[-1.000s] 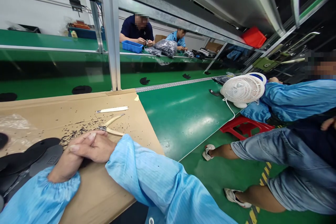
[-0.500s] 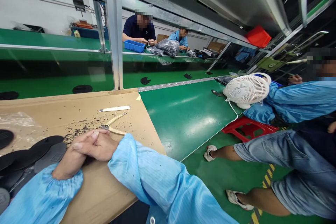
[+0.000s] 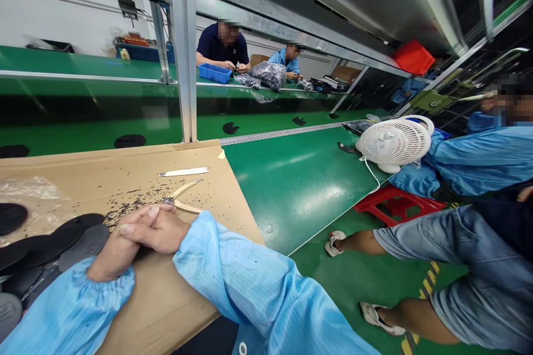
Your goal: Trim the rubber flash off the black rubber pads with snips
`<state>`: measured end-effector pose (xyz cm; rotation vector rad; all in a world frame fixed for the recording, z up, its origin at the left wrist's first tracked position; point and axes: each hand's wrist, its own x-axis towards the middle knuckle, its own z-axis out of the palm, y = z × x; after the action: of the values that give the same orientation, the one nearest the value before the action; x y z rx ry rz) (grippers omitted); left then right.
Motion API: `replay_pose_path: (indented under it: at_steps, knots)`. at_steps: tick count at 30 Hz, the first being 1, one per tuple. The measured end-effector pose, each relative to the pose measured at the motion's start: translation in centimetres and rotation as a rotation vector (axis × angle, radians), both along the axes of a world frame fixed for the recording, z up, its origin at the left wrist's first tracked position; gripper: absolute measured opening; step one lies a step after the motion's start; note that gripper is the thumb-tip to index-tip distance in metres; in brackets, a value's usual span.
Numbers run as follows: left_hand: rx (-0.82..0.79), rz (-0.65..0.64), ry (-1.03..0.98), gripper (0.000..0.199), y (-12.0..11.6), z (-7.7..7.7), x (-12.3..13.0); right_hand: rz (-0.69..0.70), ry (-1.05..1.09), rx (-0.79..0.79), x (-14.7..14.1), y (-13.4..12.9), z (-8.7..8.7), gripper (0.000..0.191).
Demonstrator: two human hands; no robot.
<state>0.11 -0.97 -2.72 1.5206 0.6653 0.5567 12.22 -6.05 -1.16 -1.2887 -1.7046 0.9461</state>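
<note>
My left hand [image 3: 113,250] and my right hand [image 3: 166,230] are clasped together, resting over the cardboard sheet [image 3: 162,299]. Their fingers are closed round each other, and I see no object in them. Just beyond the knuckles lies a pair of nippers [image 3: 182,194] with cream handles spread apart. Behind it is a flat white strip [image 3: 183,172] with a dark tip, perhaps a knife. Small black scraps [image 3: 129,202] are scattered close to my fingers. To the left of my left hand, round flat black pieces [image 3: 83,247] lie in an overlapping heap.
Clear plastic film [image 3: 37,197] lies at the left. A metal post [image 3: 187,66] rises behind the cardboard. Along the green bench [image 3: 287,183] stands a white fan [image 3: 395,141]. A person in denim shorts [image 3: 433,238] stands at the right; two people sit across the bench by a blue bin [image 3: 214,72].
The view has shifted very slightly. My hands stay clasped in the same place, and the tools beside them have not moved.
</note>
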Motion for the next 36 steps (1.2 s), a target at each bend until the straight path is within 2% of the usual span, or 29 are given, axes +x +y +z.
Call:
replay_pose_path:
  at_steps: [27,36]
  knots:
    - [-0.027,-0.009,-0.044,0.037,0.02,-0.19,0.03,0.019,-0.02,0.016,0.06,0.11,-0.23,0.038]
    - [-0.013,-0.007,-0.036,0.036,-0.14,0.32,0.13,0.028,-0.008,0.019,0.11,0.0,-0.27,0.043]
